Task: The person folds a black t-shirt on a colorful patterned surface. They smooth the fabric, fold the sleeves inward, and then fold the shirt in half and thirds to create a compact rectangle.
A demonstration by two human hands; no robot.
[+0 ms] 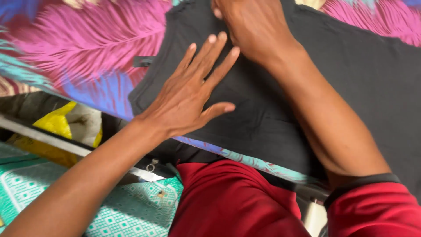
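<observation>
black shirt (351, 74) lies flat on the feather-print cover (87, 48), long axis running from the near left edge off toward the far right. small grey tag (143, 61) pokes out at its left edge. left hand (193, 92) and right hand (254, 26) both press flat on it, fingers spread, nothing gripped.

Left hand (188, 94): palm down, fingers (209, 55) extended and spread, thumb out. Right hand (254, 26): palm down, flat, fingertips partly out of frame. Both forearms extended forward.
</observation>
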